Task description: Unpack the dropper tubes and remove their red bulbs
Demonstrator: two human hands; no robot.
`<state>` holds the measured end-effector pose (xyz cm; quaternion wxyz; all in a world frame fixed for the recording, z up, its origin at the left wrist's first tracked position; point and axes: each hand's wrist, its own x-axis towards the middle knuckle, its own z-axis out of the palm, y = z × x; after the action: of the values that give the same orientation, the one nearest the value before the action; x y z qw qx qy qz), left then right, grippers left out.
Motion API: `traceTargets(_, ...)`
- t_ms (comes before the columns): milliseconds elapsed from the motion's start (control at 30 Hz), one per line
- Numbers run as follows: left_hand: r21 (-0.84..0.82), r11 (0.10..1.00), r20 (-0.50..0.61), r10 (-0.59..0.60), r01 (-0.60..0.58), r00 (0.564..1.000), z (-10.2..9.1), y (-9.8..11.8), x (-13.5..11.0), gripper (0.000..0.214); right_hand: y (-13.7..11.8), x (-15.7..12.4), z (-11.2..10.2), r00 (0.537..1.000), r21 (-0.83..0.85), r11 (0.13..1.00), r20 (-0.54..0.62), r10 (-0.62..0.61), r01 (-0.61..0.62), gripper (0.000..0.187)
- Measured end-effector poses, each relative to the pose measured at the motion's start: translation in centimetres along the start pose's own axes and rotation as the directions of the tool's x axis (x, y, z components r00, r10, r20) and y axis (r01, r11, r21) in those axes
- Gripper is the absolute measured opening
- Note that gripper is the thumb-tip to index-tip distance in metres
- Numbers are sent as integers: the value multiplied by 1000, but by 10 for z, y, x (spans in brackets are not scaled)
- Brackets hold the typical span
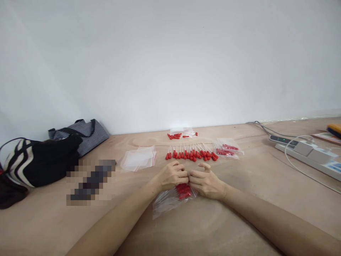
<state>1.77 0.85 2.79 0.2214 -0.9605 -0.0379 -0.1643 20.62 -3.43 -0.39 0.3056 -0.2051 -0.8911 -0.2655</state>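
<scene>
Where the left hand (173, 176) and right hand (209, 184) meet over one bag (166, 205), we cannot tell what their curled, half-hidden fingers (182, 174) pinch; beyond lie two filled bags (226, 153) and sticks (194, 154) too overlapped to count.

A light brown tabletop (261, 217) carries a grey-striped cloth bag (96, 137) and a black fabric bundle with white wavy stripes (54, 160) at left, a blurred dark object (93, 179) nearer, and flat clear plastic sleeves (140, 159) rightward. Red-tipped white sticks (195, 155) span the middle, with small red pieces (175, 136) beyond, red-filled clear pouches (227, 151) just right, a red-filled transparent bag (167, 204) nearer, and a long white power strip (317, 164) at right.
</scene>
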Motion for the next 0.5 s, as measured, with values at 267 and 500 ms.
traceTargets(267, -301, 875, 96, -368, 380, 925, -12, 4, -9, 29, 12, -10, -1, 993, 70, 992, 69, 98, -103, 22)
traceTargets(500, -375, 571, 464, -567, 730, 681, -34, 54, -32, 60, 11, -11, -14, 914, 435, 815, 308, 264, -383, 28)
